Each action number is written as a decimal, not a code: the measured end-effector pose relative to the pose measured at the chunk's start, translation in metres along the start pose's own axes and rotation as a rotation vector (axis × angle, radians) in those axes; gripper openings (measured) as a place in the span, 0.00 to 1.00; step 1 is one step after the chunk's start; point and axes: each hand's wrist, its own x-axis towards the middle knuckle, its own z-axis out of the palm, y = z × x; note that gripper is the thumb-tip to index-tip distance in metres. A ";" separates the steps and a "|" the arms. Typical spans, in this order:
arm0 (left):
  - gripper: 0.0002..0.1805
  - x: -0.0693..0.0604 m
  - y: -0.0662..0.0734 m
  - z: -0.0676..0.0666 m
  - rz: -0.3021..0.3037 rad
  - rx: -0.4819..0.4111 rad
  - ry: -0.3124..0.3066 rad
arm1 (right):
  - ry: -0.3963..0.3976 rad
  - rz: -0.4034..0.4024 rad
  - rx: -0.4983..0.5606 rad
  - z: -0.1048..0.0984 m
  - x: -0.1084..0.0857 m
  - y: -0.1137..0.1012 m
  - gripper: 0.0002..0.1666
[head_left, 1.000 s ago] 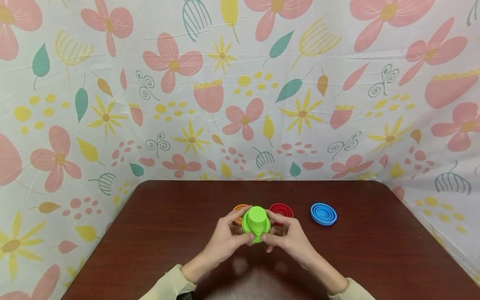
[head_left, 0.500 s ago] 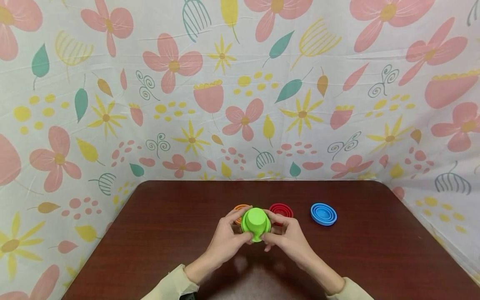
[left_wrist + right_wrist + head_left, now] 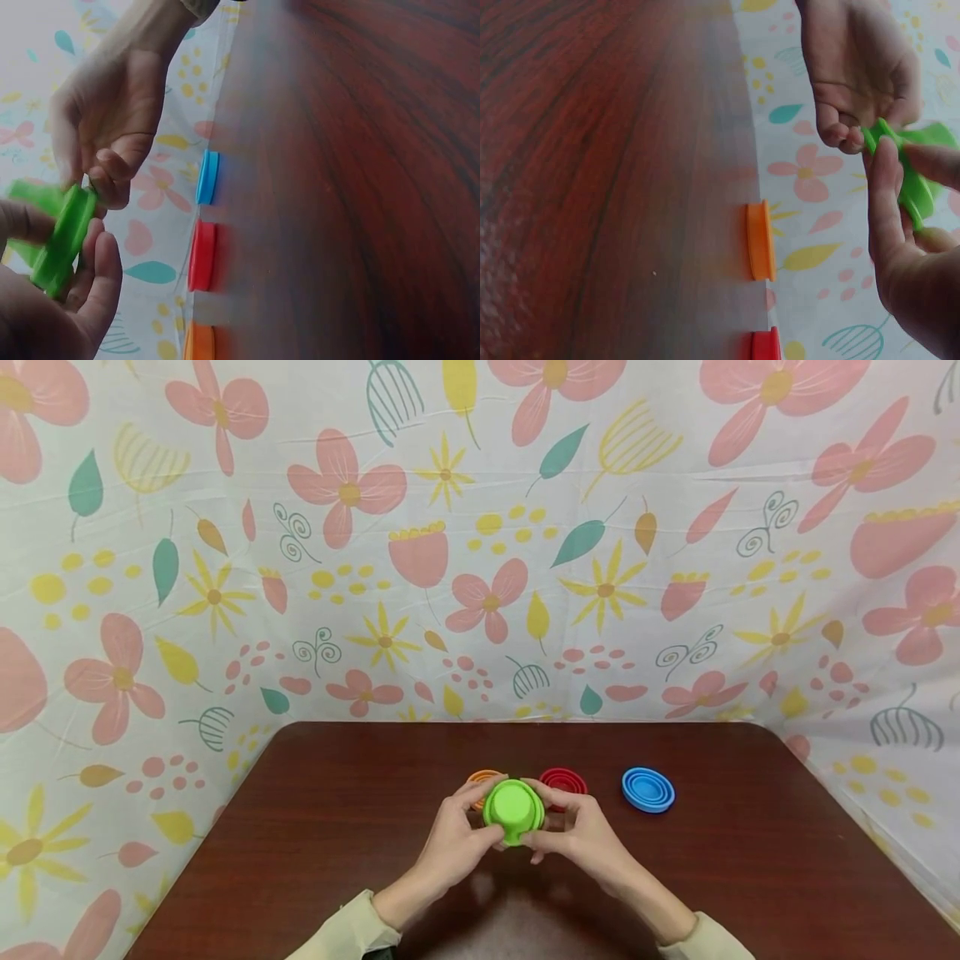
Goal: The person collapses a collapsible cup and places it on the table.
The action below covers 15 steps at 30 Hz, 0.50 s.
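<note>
Both hands hold a green collapsible cup [image 3: 513, 807] above the table, its flat base turned up and outward. My left hand [image 3: 452, 841] pinches the rim from the left, thumb at the near side and fingers at the far side. From the right, my right hand [image 3: 581, 842] grips the same rim in a like way. In the left wrist view the green cup [image 3: 66, 241] shows edge-on, with its raised part blurred. The right wrist view shows the green cup [image 3: 911, 176] between the fingers of both hands.
Behind the hands, an orange ringed collapsed cup [image 3: 479, 777], partly hidden, and a red one [image 3: 564, 783] lie on the dark wooden table [image 3: 337, 827]. A blue one [image 3: 648, 789] lies farther right. A flower-print cloth [image 3: 480, 543] hangs behind the table.
The green cup's raised part looks shorter and wider from above than before; whether it is pressed in or tilted I cannot tell. Both hands keep their grip and barely move.
</note>
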 end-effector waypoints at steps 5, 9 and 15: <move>0.41 0.000 -0.002 -0.003 0.014 -0.076 -0.072 | -0.030 -0.005 0.026 -0.003 -0.001 -0.001 0.42; 0.41 0.001 -0.004 -0.009 0.045 -0.159 -0.181 | -0.046 -0.014 0.045 -0.005 -0.001 -0.001 0.42; 0.39 0.002 -0.009 -0.022 0.079 -0.236 -0.343 | -0.075 -0.023 0.048 -0.011 -0.001 -0.001 0.42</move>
